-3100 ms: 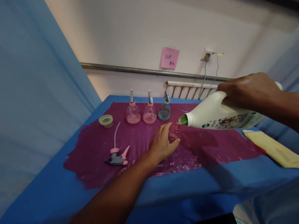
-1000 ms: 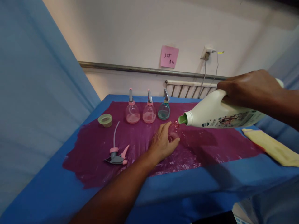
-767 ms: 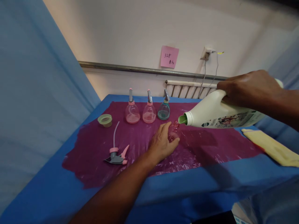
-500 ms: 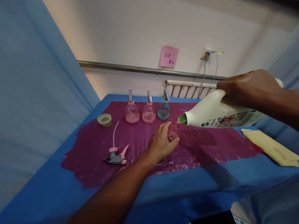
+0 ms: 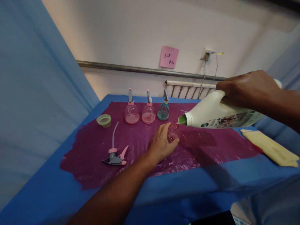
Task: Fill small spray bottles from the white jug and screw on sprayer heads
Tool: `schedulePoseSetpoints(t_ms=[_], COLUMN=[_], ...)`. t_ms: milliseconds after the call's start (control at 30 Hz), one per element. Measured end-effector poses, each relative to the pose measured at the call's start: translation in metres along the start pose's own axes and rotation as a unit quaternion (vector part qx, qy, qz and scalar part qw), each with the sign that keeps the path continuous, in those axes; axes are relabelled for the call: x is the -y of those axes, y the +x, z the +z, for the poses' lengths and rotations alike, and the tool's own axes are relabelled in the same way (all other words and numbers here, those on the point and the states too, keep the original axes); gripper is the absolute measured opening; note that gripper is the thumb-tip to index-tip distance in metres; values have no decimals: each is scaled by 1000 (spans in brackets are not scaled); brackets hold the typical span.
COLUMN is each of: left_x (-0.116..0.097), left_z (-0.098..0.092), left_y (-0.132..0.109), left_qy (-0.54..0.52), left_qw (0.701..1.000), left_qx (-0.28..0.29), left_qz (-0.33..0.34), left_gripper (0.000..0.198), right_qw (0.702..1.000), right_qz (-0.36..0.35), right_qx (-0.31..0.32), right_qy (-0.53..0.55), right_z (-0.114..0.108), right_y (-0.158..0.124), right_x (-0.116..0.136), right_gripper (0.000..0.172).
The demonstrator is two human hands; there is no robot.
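My left hand point(image 5: 162, 144) is wrapped around a clear pink spray bottle point(image 5: 173, 132) without its head, standing on a purple plastic sheet point(image 5: 91, 150). My right hand point(image 5: 249, 89) grips the handle of a large cream jug point(image 5: 208, 111), tilted on its side. The jug's green spout point(image 5: 182, 120) sits right at the mouth of the pink bottle; whether liquid is flowing is too small to tell. A grey and pink spray head point(image 5: 114, 157) with a tube lies left of my left hand.
Behind stand two pink spray bottles point(image 5: 132, 116) point(image 5: 148, 115) and a teal one point(image 5: 163, 112). A pale green round container point(image 5: 104, 120) is at the left. Folded yellow cloth point(image 5: 269, 147) lies at the right. Blue curtains flank the blue-covered table point(image 5: 187, 184); a metal rail point(image 5: 131, 68) crosses the wall.
The whole view has shifted very slightly. Both hands keep their holds, and the jug's spout stays at the bottle's mouth.
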State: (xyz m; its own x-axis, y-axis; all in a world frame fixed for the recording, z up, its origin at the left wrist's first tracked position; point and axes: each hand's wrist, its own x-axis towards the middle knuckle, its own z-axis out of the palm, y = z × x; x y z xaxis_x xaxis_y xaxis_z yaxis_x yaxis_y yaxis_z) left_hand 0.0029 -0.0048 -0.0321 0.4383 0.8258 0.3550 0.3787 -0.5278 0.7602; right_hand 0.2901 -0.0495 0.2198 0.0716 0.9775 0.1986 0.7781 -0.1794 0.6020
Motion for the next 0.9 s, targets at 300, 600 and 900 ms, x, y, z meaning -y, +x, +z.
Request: schedulePoseSetpoints(t_ms=[300, 600, 900], left_x=[-2, -4, -4], left_z=[-1, -2, -2], left_y=[0, 0, 0], left_qy=[2, -1, 4], left_qw=[1000, 1000, 1000], left_qx=[0, 6, 5], left_qz=[1, -10, -8], left_gripper=[77, 78, 77], right_qw=[1000, 1000, 1000], right_qz=[-11, 1, 0], right_qx=[-18, -5, -10], right_qy=[15, 18, 16], right_z=[-1, -4, -2], right_y=[-1, -1, -2], right_x=[-1, 1, 1], right_gripper=[16, 17, 18])
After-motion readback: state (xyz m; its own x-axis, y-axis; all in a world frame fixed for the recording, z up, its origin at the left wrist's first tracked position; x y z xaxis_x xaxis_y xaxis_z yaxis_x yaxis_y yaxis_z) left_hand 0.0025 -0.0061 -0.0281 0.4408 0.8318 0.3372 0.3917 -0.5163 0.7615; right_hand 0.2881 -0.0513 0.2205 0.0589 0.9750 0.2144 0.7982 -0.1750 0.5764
